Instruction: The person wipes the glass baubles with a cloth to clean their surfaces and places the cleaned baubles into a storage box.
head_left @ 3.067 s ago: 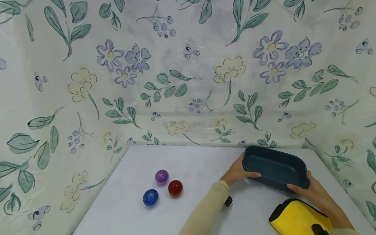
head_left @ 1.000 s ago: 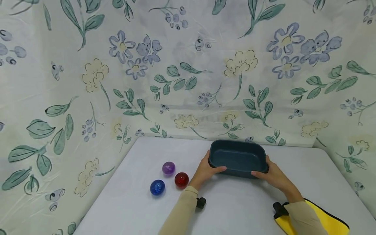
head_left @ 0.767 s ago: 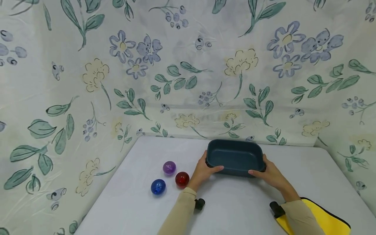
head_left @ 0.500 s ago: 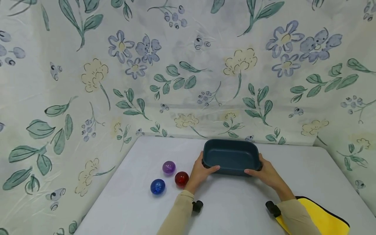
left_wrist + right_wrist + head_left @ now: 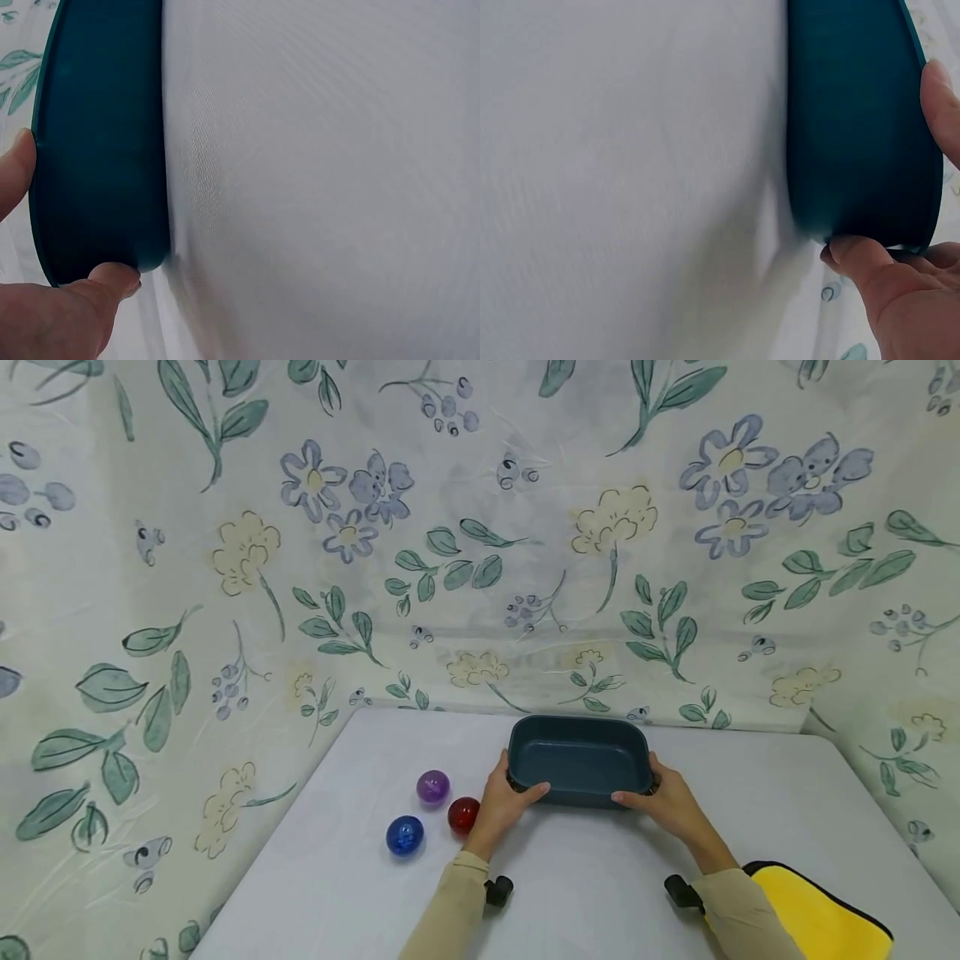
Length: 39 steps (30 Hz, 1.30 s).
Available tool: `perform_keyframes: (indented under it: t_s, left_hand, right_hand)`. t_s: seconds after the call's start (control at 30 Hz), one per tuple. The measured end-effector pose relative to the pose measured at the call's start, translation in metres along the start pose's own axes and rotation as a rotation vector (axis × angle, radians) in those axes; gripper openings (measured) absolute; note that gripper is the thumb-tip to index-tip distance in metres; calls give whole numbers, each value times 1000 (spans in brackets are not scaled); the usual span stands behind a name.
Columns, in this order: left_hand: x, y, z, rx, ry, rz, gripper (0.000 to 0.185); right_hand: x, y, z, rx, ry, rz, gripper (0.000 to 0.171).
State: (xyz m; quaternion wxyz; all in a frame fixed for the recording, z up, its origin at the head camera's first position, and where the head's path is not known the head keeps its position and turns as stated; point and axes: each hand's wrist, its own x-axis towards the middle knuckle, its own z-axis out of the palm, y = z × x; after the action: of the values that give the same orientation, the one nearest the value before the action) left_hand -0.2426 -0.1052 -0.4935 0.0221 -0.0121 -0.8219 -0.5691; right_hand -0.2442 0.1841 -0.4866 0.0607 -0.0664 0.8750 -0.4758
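Observation:
A dark teal rectangular baking dish with rounded corners is near the back of the white table, held level with its hollow side up. My left hand grips its left end, thumb along the front wall. At the other end my right hand grips it the same way. The left wrist view shows the dish's side wall close to the white cloth, with fingers curled at its end. In the right wrist view, fingers hold the dish's end from below and at the rim. Inside, the dish looks bare.
Left of my left hand are a red ball, a purple ball and a blue ball, all shiny. A yellow pouch with black edging lies partly under my right sleeve. A floral sheet hangs behind the table.
Both hands have carried the baking dish left, from above the yellow pouch at the back right to the back middle, and its tilt has levelled. The balls stay where they were.

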Motion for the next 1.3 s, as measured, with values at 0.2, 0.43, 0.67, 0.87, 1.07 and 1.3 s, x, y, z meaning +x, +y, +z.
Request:
perform_keyframes:
  t_s: [0.2,0.43,0.67,0.87,1.07,1.3]
  left_hand:
    - [-2,1,0,-10,22,-17,103]
    - [-1,1,0,1,30,-42,102]
    - [2,0,-1,40,2,-26,100]
    - [1,0,-3,67,2,-26,100]
    - [0,1,-5,72,-2,-7,98]
    - [-3,2,-5,86,5,-46,101]
  right_hand:
    - [1,-2,4,0,20,3,116]
    - [4,-2,6,-19,23,15,116]
    - [4,-3,2,-53,16,13,115]
    - [2,-5,1,-81,4,12,119]
    - [0,-6,1,-99,-4,10,121]
    - [0,-9,-1,-95,-19,-1,122]
